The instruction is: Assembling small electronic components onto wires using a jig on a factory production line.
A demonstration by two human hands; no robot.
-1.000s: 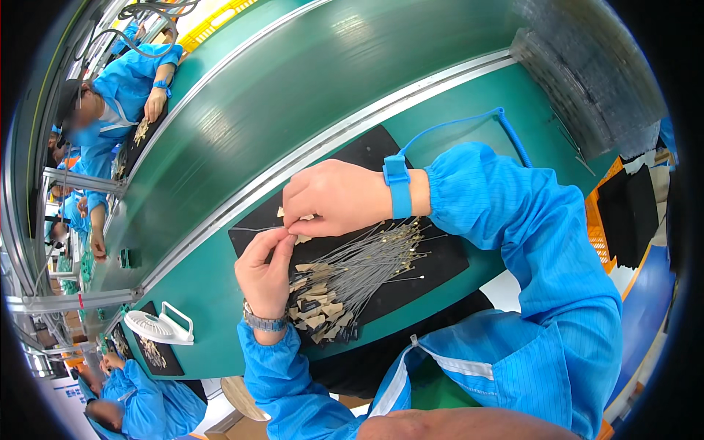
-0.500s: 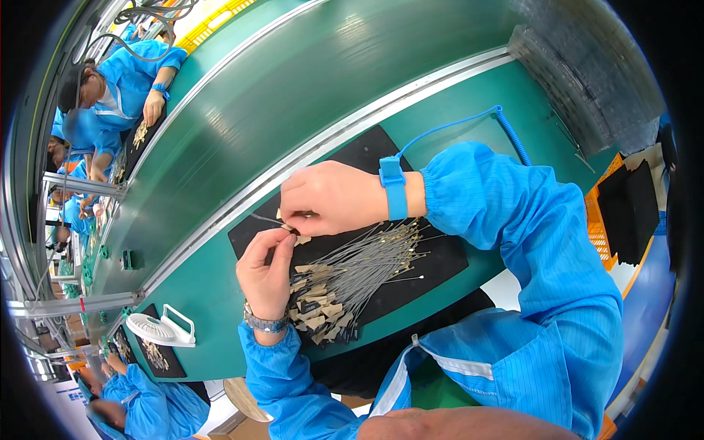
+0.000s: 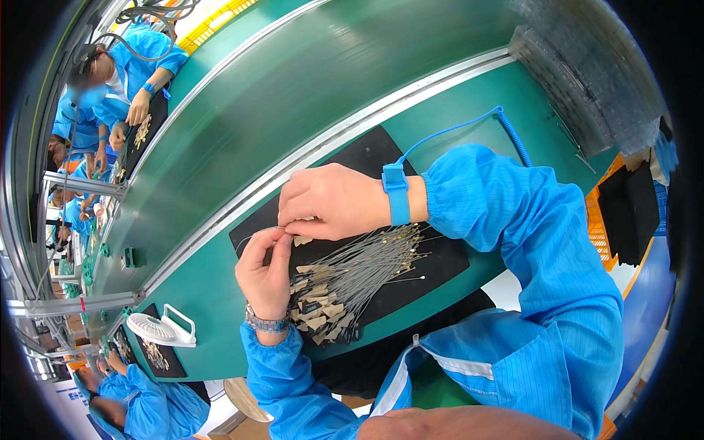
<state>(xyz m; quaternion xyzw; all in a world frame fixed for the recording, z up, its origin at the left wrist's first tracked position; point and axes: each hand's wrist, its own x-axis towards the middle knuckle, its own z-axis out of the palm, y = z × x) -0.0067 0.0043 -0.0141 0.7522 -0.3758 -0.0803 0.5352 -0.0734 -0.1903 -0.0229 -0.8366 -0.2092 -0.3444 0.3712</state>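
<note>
My left hand (image 3: 265, 270) and my right hand (image 3: 334, 202) meet fingertip to fingertip above the black mat (image 3: 370, 154). Both are closed in a pinch on a thin grey cable (image 3: 251, 239), whose loose part curves out to the left. My fingers hide the cable's end, and a beige tab (image 3: 302, 240) shows just under my right fingers. Nearer to me, a fanned pile of grey cables (image 3: 359, 271) covers the mat, with beige and black pieces at the left ends and small connector tips at the right.
A blue strap (image 3: 394, 192) on my right wrist joins a coiled cord (image 3: 513, 136). A metal rail (image 3: 396, 99) runs behind the mat along the green table. A white fan-shaped device (image 3: 158, 328) stands at left. Co-workers in blue sit along the far left.
My fingertips have drawn together over the cable, and its loose part now curves lower and further left. A co-worker at far left has shifted, with both hands now at their mat.
</note>
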